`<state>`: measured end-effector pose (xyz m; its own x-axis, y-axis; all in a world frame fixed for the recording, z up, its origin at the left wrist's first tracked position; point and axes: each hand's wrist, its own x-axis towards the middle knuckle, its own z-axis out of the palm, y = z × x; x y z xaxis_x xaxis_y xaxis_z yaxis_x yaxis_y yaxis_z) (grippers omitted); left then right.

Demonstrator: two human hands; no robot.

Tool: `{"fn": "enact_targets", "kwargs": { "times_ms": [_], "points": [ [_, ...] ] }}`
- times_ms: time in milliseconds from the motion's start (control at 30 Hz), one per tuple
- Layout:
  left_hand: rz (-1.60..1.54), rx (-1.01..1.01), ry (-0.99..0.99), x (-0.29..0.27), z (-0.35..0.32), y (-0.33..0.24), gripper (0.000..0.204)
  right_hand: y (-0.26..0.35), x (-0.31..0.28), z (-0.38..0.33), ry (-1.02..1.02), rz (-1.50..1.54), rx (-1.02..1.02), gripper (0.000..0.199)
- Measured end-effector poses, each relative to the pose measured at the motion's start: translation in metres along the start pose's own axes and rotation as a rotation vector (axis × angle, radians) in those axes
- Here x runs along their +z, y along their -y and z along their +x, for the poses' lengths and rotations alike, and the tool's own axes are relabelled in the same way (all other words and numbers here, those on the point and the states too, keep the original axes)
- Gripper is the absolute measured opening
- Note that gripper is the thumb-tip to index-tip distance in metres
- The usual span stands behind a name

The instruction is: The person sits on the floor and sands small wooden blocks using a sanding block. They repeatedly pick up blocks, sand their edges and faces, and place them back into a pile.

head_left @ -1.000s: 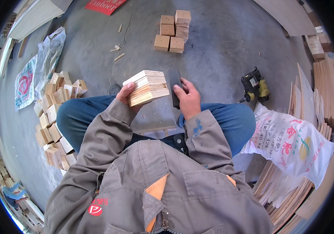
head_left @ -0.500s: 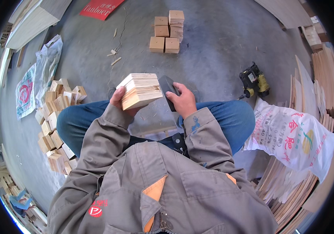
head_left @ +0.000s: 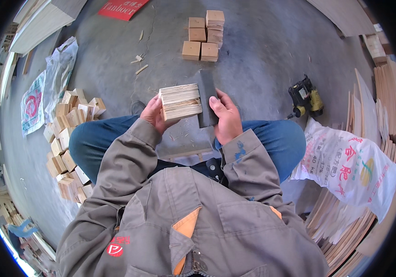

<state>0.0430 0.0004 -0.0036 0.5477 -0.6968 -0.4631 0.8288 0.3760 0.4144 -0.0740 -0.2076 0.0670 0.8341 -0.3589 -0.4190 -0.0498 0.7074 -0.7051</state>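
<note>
Above my lap, my left hand (head_left: 155, 113) is closed round the left end of a plywood block (head_left: 179, 101) with its layered edges facing up. My right hand (head_left: 225, 114) grips a dark grey rectangular block (head_left: 206, 99), thumb on its near face. The grey block stands on edge against the right end of the plywood block and seems to touch it. My fingers beneath both pieces are partly hidden.
Stacked wooden blocks (head_left: 200, 51) stand on the floor ahead. A heap of loose blocks (head_left: 66, 138) lies left of my knee. To the right are a cordless drill (head_left: 305, 97), a white printed sack (head_left: 346, 161) and stacked boards (head_left: 341, 226). A red sheet (head_left: 121, 8) lies far off.
The plywood block has turned and levelled in my left hand. My right hand has brought the grey block upright against its right end, closing the gap between them.
</note>
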Motion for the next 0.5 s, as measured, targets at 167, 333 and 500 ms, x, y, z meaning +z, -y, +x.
{"fn": "enact_targets", "kwargs": {
  "times_ms": [167, 333, 500],
  "points": [
    [-0.005, -0.094, -0.111, -0.009, 0.003, 0.005, 0.061, -0.004, -0.005, 0.003, -0.018, -0.215, -0.117, 0.047],
    [0.14, -0.07, -0.067, -0.009, -0.002, 0.019, 0.072, -0.024, -0.011, 0.009, 0.057, -0.494, -0.303, 0.052],
    [0.3, -0.051, -0.228, 0.01, -0.003, 0.019, 0.075, -0.033, -0.021, 0.015, -0.034, -0.699, -0.305, 0.055]
  ]
}}
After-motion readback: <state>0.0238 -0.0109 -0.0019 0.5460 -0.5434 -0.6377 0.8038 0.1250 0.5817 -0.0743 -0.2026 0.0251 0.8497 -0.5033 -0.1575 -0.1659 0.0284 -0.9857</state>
